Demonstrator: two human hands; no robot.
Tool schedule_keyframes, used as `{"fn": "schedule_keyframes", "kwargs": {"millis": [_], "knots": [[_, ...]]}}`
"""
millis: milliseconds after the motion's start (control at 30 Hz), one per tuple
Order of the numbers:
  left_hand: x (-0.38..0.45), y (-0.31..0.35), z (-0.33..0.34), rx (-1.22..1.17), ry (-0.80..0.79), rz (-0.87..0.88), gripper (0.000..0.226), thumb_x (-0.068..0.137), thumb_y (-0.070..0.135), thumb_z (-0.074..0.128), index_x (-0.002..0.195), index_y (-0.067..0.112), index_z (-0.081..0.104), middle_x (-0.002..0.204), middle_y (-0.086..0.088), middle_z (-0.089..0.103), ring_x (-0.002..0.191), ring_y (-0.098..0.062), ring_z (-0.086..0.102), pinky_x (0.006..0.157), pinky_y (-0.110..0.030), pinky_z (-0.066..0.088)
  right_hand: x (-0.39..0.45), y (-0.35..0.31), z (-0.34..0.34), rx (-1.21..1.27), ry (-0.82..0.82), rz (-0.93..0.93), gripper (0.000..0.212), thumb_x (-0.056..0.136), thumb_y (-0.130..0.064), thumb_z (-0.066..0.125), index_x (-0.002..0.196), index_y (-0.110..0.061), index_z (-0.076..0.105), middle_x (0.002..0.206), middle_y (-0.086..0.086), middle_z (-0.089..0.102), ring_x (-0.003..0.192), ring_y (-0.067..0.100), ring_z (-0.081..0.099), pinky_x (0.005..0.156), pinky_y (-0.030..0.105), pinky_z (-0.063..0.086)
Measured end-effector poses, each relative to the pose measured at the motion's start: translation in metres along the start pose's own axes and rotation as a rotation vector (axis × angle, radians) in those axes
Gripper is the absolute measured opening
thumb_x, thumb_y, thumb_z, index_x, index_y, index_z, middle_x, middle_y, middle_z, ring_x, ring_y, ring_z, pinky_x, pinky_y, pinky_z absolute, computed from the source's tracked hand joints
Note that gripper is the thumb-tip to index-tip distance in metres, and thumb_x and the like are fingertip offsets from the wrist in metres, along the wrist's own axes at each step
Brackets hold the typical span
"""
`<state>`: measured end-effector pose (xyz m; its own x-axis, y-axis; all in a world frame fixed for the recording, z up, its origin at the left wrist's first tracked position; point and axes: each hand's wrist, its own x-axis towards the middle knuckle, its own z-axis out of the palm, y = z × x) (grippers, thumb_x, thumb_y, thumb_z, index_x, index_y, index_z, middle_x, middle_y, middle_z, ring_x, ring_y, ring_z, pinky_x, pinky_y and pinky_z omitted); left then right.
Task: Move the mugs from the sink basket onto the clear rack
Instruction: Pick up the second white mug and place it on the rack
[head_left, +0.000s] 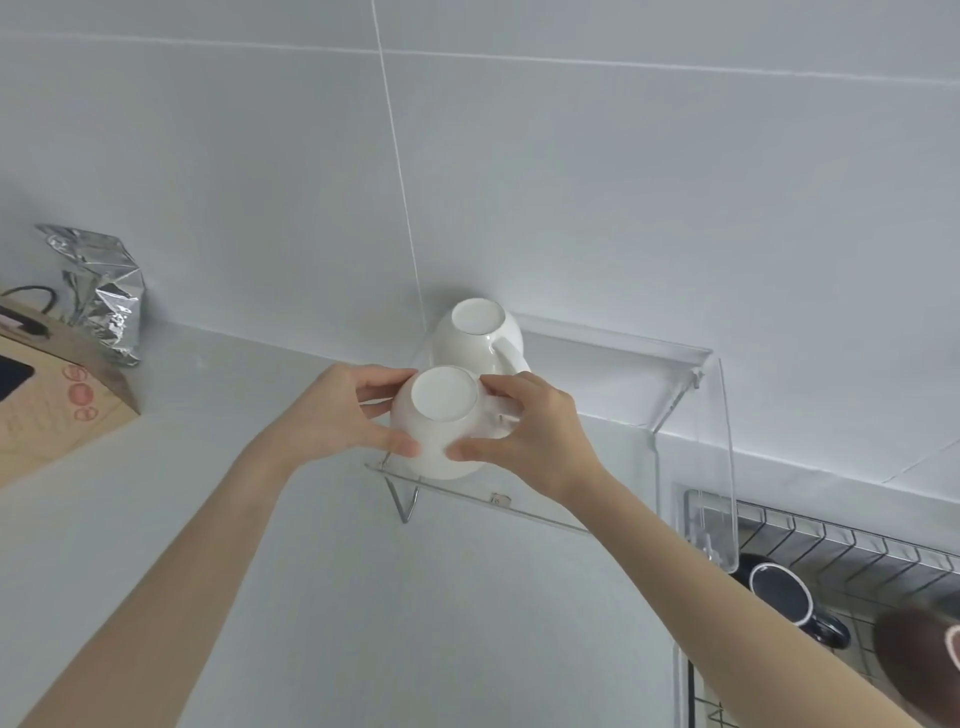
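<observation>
A white mug (439, 426) is upside down at the near left corner of the clear rack (613, 457), its base facing up. My left hand (337, 410) grips its left side and my right hand (524, 431) grips its right side by the handle. A second white mug (475, 332) stands upside down just behind it on the rack, against the wall. In the wire sink basket (841, 545) at lower right lies a dark mug (784, 597), and a brown mug (914, 660) shows at the frame's edge.
A brown paper bag (57, 395) and a crumpled silver foil pouch (101, 296) stand on the white counter at far left. A white tiled wall rises behind the rack. A clear upright panel (724, 467) stands between rack and basket.
</observation>
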<state>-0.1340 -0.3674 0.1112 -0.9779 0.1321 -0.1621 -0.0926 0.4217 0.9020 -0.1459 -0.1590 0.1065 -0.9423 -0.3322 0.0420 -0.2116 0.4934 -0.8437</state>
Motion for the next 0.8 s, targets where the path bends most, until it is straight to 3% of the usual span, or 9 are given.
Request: {"fn": "schedule_keyframes", "kwargs": {"millis": [167,367,500,600,667,733,800], "knots": [[0.003,0.0,0.0,0.046,-0.049,0.017,0.078,0.029,0.028,0.087,0.102,0.038,0.062,0.109,0.034,0.06,0.105,0.007,0.059,0.086,-0.004,0.044,0.001,0.004,0.001,-0.007,-0.018,0.013,0.062,0.053,-0.025,0.087,0.109,-0.018,0.061,0.098,-0.001,0.056,0.097,0.019,0.056,0.085,0.029,0.046],[0.005,-0.001,-0.001,0.094,-0.097,0.011,0.068,0.05,0.004,0.086,0.103,0.038,0.06,0.105,0.039,0.061,0.107,0.009,0.056,0.09,-0.004,0.041,0.0,0.004,0.001,0.003,-0.022,0.016,0.064,0.054,-0.026,0.087,0.111,-0.017,0.06,0.1,-0.001,0.055,0.099,0.02,0.055,0.084,0.027,0.045],[0.007,0.004,0.0,0.165,-0.163,-0.021,0.067,0.058,0.002,0.082,0.112,0.032,0.057,0.109,0.043,0.052,0.111,0.013,0.052,0.09,-0.001,0.038,0.0,0.007,0.002,0.018,-0.029,0.015,0.064,0.056,-0.025,0.086,0.113,-0.016,0.059,0.102,0.002,0.055,0.099,0.02,0.055,0.083,0.026,0.044],[0.009,0.011,0.0,0.24,-0.232,-0.047,0.061,0.062,0.002,0.079,0.115,0.023,0.057,0.119,0.024,0.061,0.113,0.009,0.051,0.09,-0.001,0.038,-0.001,0.01,0.003,0.028,-0.024,0.019,0.068,0.056,-0.028,0.085,0.116,-0.017,0.056,0.103,-0.002,0.053,0.101,0.017,0.053,0.083,0.024,0.041],[0.01,0.014,-0.001,0.294,-0.24,-0.084,0.064,0.059,0.011,0.082,0.118,0.016,0.057,0.123,0.005,0.063,0.116,-0.002,0.054,0.1,-0.013,0.04,-0.002,0.012,0.005,0.023,-0.024,0.017,0.071,0.057,-0.03,0.085,0.119,-0.018,0.054,0.107,-0.003,0.052,0.103,0.016,0.052,0.083,0.022,0.038],[0.005,0.021,0.001,0.331,-0.225,-0.128,0.072,0.048,0.029,0.081,0.115,0.014,0.057,0.123,-0.003,0.062,0.118,-0.013,0.055,0.107,-0.032,0.04,-0.002,0.012,0.006,0.023,-0.055,0.016,0.077,0.059,-0.031,0.084,0.125,-0.017,0.048,0.117,0.001,0.052,0.111,0.017,0.051,0.088,0.023,0.039],[-0.002,0.035,0.008,0.386,-0.187,-0.148,0.074,0.045,0.038,0.078,0.11,0.013,0.053,0.125,-0.007,0.059,0.121,-0.02,0.051,0.106,-0.039,0.039,-0.005,0.013,-0.001,0.044,-0.114,0.021,0.09,0.062,-0.033,0.082,0.136,-0.019,0.033,0.132,0.002,0.047,0.123,0.017,0.044,0.099,0.027,0.038]]}}
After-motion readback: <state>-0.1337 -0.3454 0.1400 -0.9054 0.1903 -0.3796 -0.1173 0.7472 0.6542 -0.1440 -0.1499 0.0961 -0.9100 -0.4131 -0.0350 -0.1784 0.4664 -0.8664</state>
